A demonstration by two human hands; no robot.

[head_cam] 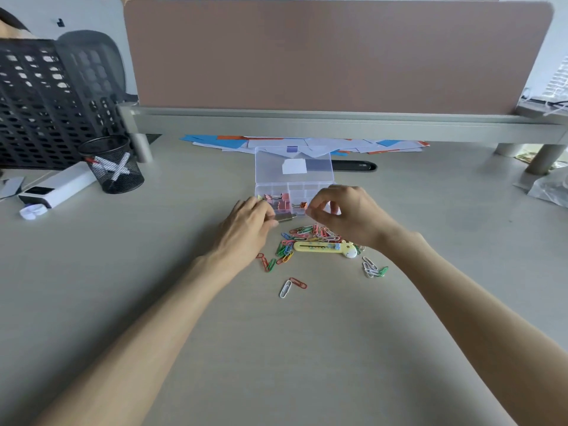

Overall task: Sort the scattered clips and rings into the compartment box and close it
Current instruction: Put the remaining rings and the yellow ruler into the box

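Clear compartment box (pixel 311 189) lies open, pink binder clips (pixel 281 202) inside; coloured paper clips (pixel 307 233) scattered just before it.

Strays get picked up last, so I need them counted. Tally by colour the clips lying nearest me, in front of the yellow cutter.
White paper clip: 1
Red paper clip: 1
Total: 2

Both forearms bare, reaching forward and converging toward centre. Left hand (pixel 246 229) palm down, low over the desk, fingers curled, tips pinching the end of a silver clip (pixel 285 217). Right hand (pixel 347 216) raised slightly higher, wrist cocked, fingers curled, thumb and forefinger tips together; can't tell if anything's in the pinch.
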